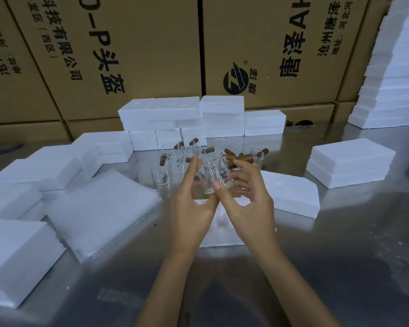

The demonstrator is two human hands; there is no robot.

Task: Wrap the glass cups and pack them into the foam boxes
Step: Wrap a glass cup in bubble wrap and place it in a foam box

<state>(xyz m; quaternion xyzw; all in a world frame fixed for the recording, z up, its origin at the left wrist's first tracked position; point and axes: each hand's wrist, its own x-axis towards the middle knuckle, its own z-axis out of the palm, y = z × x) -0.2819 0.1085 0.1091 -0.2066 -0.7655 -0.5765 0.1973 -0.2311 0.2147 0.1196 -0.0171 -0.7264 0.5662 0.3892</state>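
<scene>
Right hand grips a glass cup; left hand, fingers straight, touches its side

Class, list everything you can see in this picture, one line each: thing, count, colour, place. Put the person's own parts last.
held glass cup: one, clear with printed marks, between both hands above the table
glass cups with brown handles: a cluster, exact count unclear, clear, mid table behind the hands
open foam box: one, white, under the hands
foam lid: one, white, right of the hands
foam boxes: many in stacks, white, left, back and right
wrap sheets: one pile, translucent white, left of the hands
cardboard cartons: several, brown with black print, behind the table
table: one, shiny metal
left hand: fingers straight against the cup
right hand: fingers curled round the cup
</scene>
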